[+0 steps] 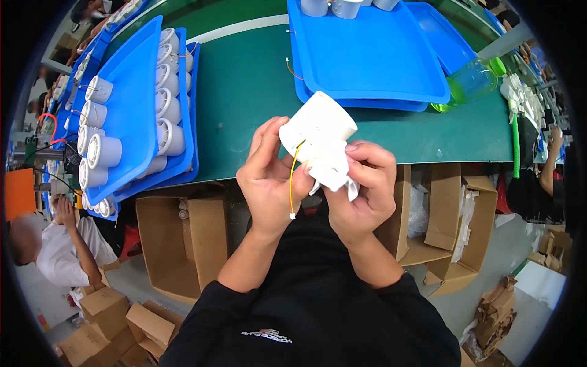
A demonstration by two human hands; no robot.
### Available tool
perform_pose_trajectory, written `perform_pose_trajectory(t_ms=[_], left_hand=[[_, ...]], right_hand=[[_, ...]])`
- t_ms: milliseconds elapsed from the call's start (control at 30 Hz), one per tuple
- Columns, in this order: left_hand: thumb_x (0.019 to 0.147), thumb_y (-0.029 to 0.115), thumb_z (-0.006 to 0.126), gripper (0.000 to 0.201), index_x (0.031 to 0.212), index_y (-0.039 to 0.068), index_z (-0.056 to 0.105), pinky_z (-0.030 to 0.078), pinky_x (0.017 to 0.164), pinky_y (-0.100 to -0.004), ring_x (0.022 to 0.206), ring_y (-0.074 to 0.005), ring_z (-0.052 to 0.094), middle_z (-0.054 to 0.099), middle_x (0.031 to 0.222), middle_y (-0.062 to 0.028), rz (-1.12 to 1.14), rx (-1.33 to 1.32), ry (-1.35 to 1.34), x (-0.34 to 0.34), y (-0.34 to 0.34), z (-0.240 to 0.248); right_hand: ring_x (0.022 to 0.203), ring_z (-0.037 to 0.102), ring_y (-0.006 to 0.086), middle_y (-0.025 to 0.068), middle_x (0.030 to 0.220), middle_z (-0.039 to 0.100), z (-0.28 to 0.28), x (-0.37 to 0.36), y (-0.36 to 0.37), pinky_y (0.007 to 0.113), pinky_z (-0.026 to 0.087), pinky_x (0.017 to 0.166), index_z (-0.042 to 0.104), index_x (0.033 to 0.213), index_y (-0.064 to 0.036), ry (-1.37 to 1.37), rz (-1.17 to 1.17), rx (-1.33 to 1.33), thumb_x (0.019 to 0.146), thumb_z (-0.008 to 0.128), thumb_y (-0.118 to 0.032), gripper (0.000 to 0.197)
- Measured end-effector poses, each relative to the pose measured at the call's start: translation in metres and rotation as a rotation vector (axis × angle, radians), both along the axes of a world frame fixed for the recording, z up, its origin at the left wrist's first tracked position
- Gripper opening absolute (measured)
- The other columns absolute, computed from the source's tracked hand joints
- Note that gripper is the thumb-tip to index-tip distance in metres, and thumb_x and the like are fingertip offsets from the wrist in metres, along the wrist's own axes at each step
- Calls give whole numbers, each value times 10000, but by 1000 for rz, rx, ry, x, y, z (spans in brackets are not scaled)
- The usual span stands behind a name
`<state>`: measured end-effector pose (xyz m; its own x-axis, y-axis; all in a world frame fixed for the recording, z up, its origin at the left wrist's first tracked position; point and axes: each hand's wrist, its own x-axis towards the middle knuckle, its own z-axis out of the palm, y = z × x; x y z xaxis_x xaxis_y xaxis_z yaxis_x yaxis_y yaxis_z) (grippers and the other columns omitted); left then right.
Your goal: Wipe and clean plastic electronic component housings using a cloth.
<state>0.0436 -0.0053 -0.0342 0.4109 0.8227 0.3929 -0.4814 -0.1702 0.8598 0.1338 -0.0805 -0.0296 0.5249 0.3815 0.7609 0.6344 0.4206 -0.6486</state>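
A white plastic cylindrical housing [324, 119] is held up over the near edge of the green table, tilted to one side. My left hand [269, 168] grips it from the left, fingers behind and thumb at its lower end. From that end a thin yellow and black cable [291, 183] hangs down to a small white plug. My right hand [365, 183] pinches a crumpled white cloth [331, 166] against the housing's lower right part. The fingers partly hide the cloth and the housing's lower end.
Stacked blue trays [137, 110] with several white housings stand at the left. Another blue tray [373, 58] lies ahead, beside a green bottle [471, 82]. Cardboard boxes [177, 244] sit below the table edge. A co-worker in a white shirt [70, 251] is at the far left.
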Motion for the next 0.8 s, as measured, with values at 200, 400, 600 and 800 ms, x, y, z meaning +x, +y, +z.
perform_pose_trajectory(t_ms=[200,400,600,800], left_hand=[[765,23,733,570,1255,-118,480,463,961,-351,1134,-208,499,482,1230,-144,21,-161,39,3,-1,-3],[751,-67,706,535,1244,-99,499,493,953,-375,1126,-215,514,479,1236,-146,31,-189,46,1,-5,-9],[737,-114,693,542,1238,-122,486,511,945,-389,1128,-228,520,458,1249,-143,-43,-269,74,3,-10,-17],[934,209,542,443,1261,-81,469,460,994,-356,1100,-195,560,563,1183,-139,-173,-522,-86,-3,-4,-5]], right_hand=[[839,596,271,141,1006,573,6,35,22,329,499,718,588,982,-9,-137,-137,33,639,712,107,383],[822,559,256,102,966,560,2,31,21,321,465,662,653,1019,-58,-380,-134,18,635,736,42,405],[782,602,242,105,906,589,9,44,32,301,497,642,667,966,-31,-174,-13,-100,598,713,92,390],[871,586,200,119,1000,594,4,69,11,292,480,759,650,976,31,95,-307,-89,760,705,49,223]])
